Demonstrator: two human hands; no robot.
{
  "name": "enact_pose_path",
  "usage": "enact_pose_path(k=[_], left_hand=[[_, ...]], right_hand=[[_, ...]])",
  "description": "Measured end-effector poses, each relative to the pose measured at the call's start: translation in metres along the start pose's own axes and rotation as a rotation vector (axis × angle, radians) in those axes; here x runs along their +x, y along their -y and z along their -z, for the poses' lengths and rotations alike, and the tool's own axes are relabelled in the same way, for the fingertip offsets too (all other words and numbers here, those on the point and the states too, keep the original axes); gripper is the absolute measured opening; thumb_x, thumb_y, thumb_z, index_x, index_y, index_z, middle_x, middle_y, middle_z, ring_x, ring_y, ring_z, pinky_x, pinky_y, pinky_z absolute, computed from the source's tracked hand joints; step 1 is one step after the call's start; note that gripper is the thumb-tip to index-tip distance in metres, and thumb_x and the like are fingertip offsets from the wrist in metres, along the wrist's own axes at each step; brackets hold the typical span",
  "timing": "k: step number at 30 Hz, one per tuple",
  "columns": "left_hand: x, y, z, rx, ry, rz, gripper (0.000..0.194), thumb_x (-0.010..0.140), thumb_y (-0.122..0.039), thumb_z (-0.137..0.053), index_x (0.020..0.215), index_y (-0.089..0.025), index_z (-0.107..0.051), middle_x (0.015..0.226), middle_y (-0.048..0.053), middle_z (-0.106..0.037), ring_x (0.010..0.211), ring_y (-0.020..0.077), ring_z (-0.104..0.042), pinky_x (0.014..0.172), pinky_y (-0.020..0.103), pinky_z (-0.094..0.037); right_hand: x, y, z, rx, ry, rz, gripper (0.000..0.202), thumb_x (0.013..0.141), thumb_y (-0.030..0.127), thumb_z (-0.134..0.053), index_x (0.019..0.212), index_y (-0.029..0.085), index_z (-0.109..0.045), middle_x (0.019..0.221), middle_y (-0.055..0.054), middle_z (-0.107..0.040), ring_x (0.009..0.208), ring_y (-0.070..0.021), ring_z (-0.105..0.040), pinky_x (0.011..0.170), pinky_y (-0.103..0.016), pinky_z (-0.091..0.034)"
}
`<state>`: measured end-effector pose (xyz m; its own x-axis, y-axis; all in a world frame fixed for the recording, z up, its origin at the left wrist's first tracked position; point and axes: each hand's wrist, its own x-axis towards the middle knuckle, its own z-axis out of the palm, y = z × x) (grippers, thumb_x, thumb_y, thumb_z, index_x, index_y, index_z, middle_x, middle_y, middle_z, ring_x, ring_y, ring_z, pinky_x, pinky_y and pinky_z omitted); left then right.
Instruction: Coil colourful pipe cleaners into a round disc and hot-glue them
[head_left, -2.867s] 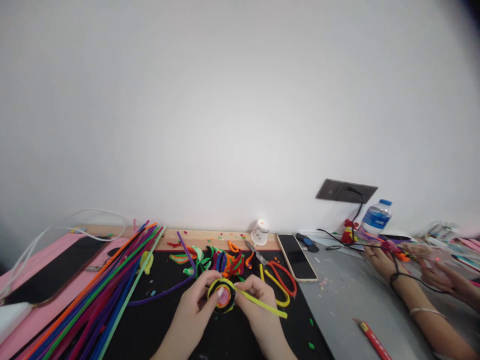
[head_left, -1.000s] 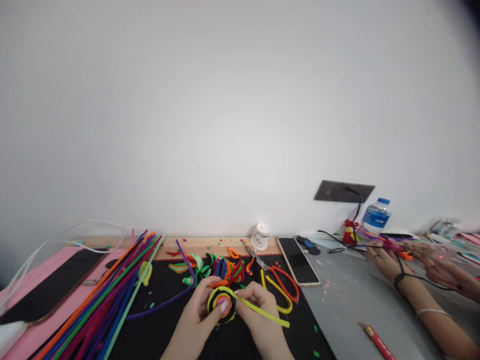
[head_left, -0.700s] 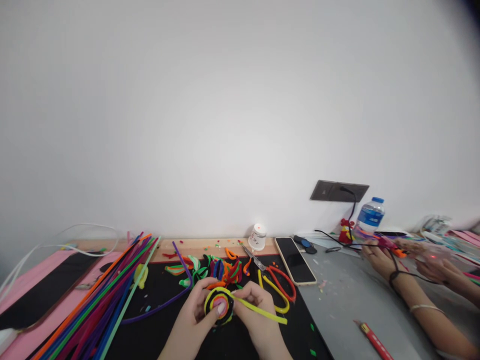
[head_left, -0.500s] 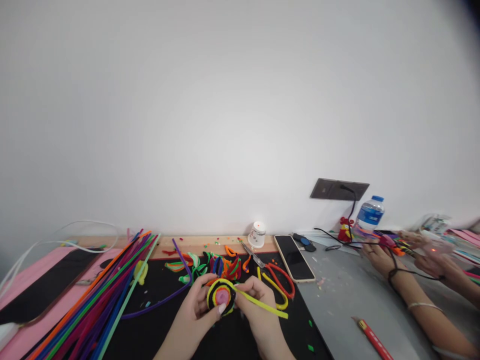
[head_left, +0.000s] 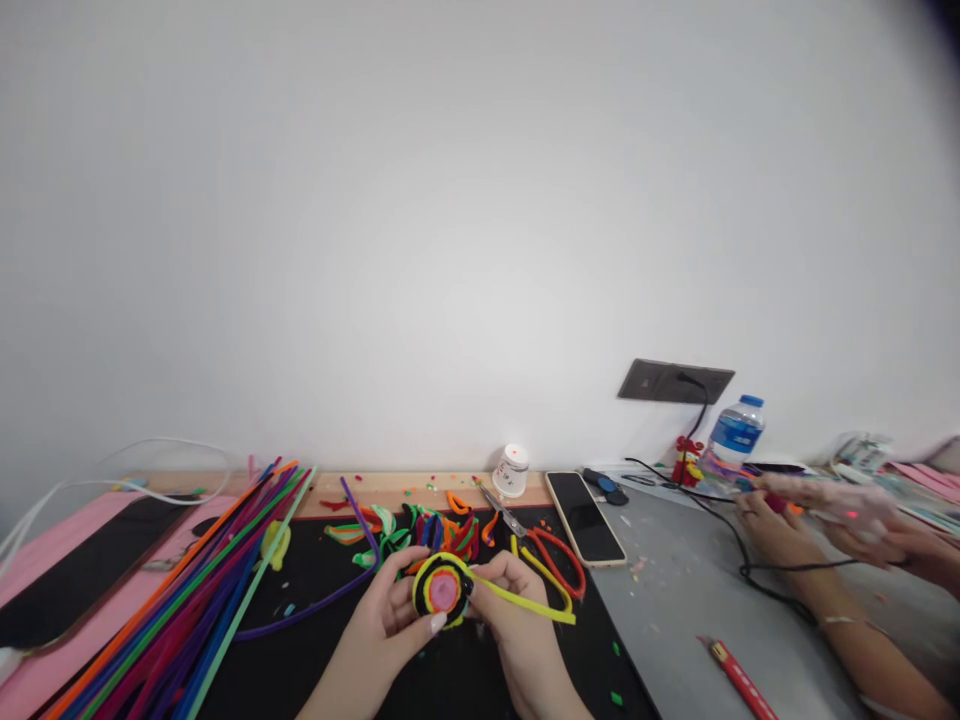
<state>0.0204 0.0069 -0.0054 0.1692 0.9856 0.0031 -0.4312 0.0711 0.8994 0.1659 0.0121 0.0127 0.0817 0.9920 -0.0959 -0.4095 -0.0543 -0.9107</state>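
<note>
A round coil of pipe cleaners point(head_left: 443, 592), pink in the centre with orange, yellow and black rings, faces me over the black mat point(head_left: 315, 660). My left hand point(head_left: 390, 610) grips its left side, thumb along the lower rim. At the upper right edge my right hand point(head_left: 514, 615) pinches the yellow pipe cleaner point(head_left: 540, 608), whose free end sticks out to the right. Behind the coil lies a pile of short, bent colourful pipe cleaners point(head_left: 442, 530). Red-handled scissors point(head_left: 559, 560) and another bent yellow pipe cleaner lie just beyond my right hand.
On the left lie a bundle of long pipe cleaners point(head_left: 180, 590) and a purple one point(head_left: 300, 607). A paper cup point(head_left: 511, 470) and phone point(head_left: 585, 518) stand behind. To the right are a red utility knife point(head_left: 739, 680), a water bottle point(head_left: 736, 432) and a co-worker's hands point(head_left: 787, 530).
The coil faces me slightly more, and its yellow strand lies a little lower at the free end. My grips are unchanged. The co-worker's hands and black cord have shifted.
</note>
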Motion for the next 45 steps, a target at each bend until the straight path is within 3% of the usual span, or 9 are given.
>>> enact_pose_path(k=[10,16,23,28,40,45], left_hand=[[-0.001,-0.007,0.000,-0.006,0.064,0.025,0.054,0.065,-0.022,-0.076,0.110,-0.023,-0.046,0.093,0.007,-0.073,0.090,0.0246,-0.067,0.078,0.034,-0.049],[-0.005,-0.011,-0.005,0.148,0.028,-0.039,0.054,0.066,-0.024,-0.074,0.112,-0.024,-0.047,0.099,0.007,-0.071,0.091,0.0234,-0.065,0.079,0.031,-0.049],[-0.004,-0.011,-0.001,0.293,-0.004,-0.086,0.030,0.076,-0.033,-0.064,0.104,-0.024,-0.055,0.092,0.004,-0.069,0.092,0.0232,-0.062,0.078,0.029,-0.048],[-0.001,-0.009,0.006,0.386,0.010,-0.142,0.015,0.080,-0.029,-0.060,0.094,-0.024,-0.059,0.087,0.002,-0.067,0.086,0.0214,-0.062,0.077,0.027,-0.047],[-0.003,-0.013,0.005,0.379,-0.011,-0.140,0.009,0.077,-0.025,-0.063,0.085,-0.024,-0.058,0.075,-0.003,-0.062,0.074,0.0165,-0.058,0.067,0.023,-0.046],[-0.003,-0.013,0.004,0.389,0.021,-0.119,0.005,0.078,-0.024,-0.062,0.081,-0.023,-0.059,0.075,-0.003,-0.061,0.072,0.0157,-0.057,0.067,0.022,-0.044]], right_hand=[[-0.005,0.010,-0.003,-0.005,0.045,0.010,0.028,0.055,0.028,-0.081,0.059,0.015,-0.057,0.055,0.001,-0.064,0.048,-0.0099,-0.054,0.051,-0.022,-0.043],[-0.005,0.012,-0.005,-0.141,0.021,0.082,0.024,0.054,0.025,-0.079,0.057,0.014,-0.058,0.052,0.002,-0.061,0.047,-0.0082,-0.048,0.048,-0.020,-0.036],[-0.009,0.015,-0.008,-0.234,0.071,0.098,0.019,0.057,0.023,-0.076,0.058,0.014,-0.059,0.059,-0.002,-0.065,0.053,-0.0108,-0.052,0.052,-0.022,-0.037],[-0.009,0.017,-0.009,-0.214,0.093,0.091,0.018,0.055,0.021,-0.076,0.056,0.014,-0.059,0.059,-0.001,-0.065,0.053,-0.0110,-0.053,0.053,-0.022,-0.038],[-0.009,0.017,-0.007,-0.236,0.144,0.072,0.015,0.056,0.019,-0.076,0.060,0.014,-0.062,0.061,-0.001,-0.066,0.053,-0.0109,-0.055,0.053,-0.021,-0.041],[-0.003,0.017,-0.001,-0.273,0.141,0.105,0.018,0.061,0.025,-0.074,0.064,0.014,-0.060,0.056,0.001,-0.061,0.048,-0.0098,-0.052,0.049,-0.021,-0.040]])
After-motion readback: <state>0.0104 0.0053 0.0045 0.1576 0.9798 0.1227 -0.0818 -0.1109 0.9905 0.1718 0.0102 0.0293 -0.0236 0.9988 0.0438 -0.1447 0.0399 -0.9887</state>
